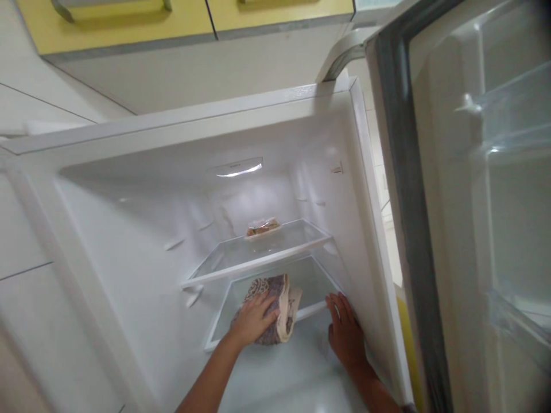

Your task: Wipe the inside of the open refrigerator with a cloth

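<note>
From where I stand, the biggest thing is the open refrigerator (103, 229), its white walls around both hands and its door (456, 172) swung out to the right of the right hand (346, 338). The lower shelf (310, 311) runs beneath the left hand (253, 321) and across to the right one; its pane looks stiff, smooth and probably slick, best steadied by the pale front rim. The upper shelf (258, 261), beyond and above both hands, looks much the same. Right under the left palm sits a folded patterned cloth (278, 287), at the front of the lower shelf and bulging past its rim. I'd judge it light, soft and floppy, nothing to break, though loose layers could slide apart; the thick folded side, just right of the left fingers, seems the surest hold, with the palm flat on top. That left hand lies over the cloth, fingers a little apart, rather than bunching it up. The right hand has its fingers side by side at the rim's right end, close to the side wall; whether its thumb grips underneath, I can't tell. Farther back, a small wrapped packet (263, 227) shows no label I can read. Above it, the lamp cover (239, 167) carries tiny dark marks, perhaps lettering, too blurred to make out, and I can read no brand anywhere.
</note>
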